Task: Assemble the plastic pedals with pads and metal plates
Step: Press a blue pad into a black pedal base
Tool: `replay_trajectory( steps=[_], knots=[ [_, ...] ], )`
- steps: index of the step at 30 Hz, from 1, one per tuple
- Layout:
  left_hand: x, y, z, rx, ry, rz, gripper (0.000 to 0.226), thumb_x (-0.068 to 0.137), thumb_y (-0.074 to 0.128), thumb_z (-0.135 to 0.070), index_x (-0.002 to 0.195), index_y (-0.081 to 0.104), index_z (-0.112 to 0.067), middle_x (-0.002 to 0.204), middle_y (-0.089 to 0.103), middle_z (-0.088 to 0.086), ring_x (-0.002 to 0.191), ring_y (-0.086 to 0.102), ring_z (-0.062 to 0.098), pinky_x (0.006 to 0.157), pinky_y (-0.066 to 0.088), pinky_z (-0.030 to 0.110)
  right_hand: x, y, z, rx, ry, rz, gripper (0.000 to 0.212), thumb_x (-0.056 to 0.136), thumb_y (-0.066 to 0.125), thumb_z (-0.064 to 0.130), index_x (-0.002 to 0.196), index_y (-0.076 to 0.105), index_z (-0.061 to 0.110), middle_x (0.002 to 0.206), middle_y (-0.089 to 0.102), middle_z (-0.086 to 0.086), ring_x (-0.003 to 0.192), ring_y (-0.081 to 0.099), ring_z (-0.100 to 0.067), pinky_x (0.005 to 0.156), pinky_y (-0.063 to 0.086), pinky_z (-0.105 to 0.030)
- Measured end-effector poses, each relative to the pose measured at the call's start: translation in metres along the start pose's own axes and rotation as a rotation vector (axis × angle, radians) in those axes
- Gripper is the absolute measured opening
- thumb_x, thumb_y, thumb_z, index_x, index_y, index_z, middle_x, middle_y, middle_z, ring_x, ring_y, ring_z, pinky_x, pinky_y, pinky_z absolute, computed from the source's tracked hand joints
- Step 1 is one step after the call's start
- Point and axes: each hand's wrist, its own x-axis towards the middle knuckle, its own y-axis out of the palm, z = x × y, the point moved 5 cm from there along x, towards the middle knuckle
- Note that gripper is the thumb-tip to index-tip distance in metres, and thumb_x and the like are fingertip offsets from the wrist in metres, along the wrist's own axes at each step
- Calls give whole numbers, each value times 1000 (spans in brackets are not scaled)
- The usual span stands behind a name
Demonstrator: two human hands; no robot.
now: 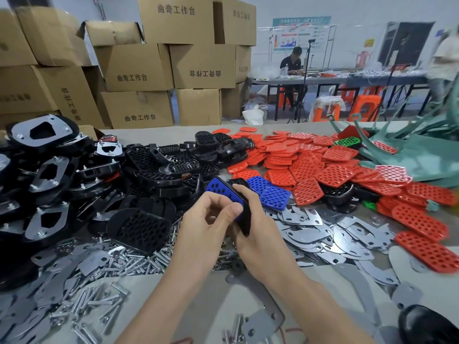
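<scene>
Both hands hold one black plastic pedal with a blue perforated pad on its face, raised above the table's middle. My left hand pinches the pad's near edge with thumb and curled fingers. My right hand grips the pedal's black body from the right side. Loose metal plates lie just beyond the hands. Two more blue pads sit behind the held pedal.
Black pedals, some with metal plates fitted, pile up at left. Red pads cover the right. Bolts and plates litter the near table. Green frames lie far right; cardboard boxes are stacked behind.
</scene>
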Motion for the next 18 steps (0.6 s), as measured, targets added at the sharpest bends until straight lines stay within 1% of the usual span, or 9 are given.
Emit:
replay_trajectory(
  steps=[3,6,7,8,10,12,14,16,18],
  knots=[
    [1,0,1,14,-11,11,16,90,71,-23,79,63,-13,69,67,-1,61,56,4,55,46,11,0,0,0,-12,8,8,68,99,58,16,136,24,61,109,59,36,101,61,6,81,48,-13],
    [0,-1,2,8,-33,8,18,90,71,-24,81,61,-12,72,67,-3,63,56,3,57,45,11,0,0,2,-32,7,20,75,99,59,15,135,16,64,105,53,52,97,56,16,81,44,-7],
    [0,-1,3,13,-42,-3,19,91,70,-24,81,59,-12,72,66,-5,63,56,3,57,45,12,-1,1,3,-36,-1,28,77,99,58,14,136,13,64,105,52,53,98,56,14,81,44,-8],
    [0,-2,5,30,-51,-17,20,91,70,-25,82,58,-12,74,67,-3,64,56,5,59,46,14,-1,3,5,-46,-8,39,79,99,58,13,139,10,62,106,58,45,98,58,6,79,45,-13],
    [1,-3,10,80,-73,-49,22,92,69,-29,83,56,-14,81,68,5,69,60,12,66,47,22,-3,7,8,-63,-8,60,84,98,57,13,144,5,60,104,68,20,96,59,-8,73,46,-26],
    [1,-5,12,111,-89,-84,23,90,70,-34,85,54,-17,83,69,2,77,64,17,71,49,28,-3,7,6,-51,0,48,85,97,58,16,143,4,63,97,68,18,93,61,-7,74,48,-28],
    [3,-6,14,101,-96,-117,25,88,72,-34,87,55,-17,85,71,2,79,65,17,68,49,23,-1,4,5,5,18,36,81,95,57,17,143,13,65,98,70,20,88,65,-5,76,54,-29],
    [5,-7,12,82,-75,-128,22,89,72,-31,87,56,-16,84,72,1,77,66,14,63,48,16,1,1,7,79,17,26,72,92,56,14,139,29,61,106,70,21,93,68,-7,85,57,-40],
    [5,-7,11,96,-43,-123,18,92,70,-28,86,58,-17,81,72,-4,75,67,10,62,48,13,2,0,7,164,30,15,63,91,56,12,134,41,56,110,68,24,97,69,-10,90,57,-46]
  ],
)
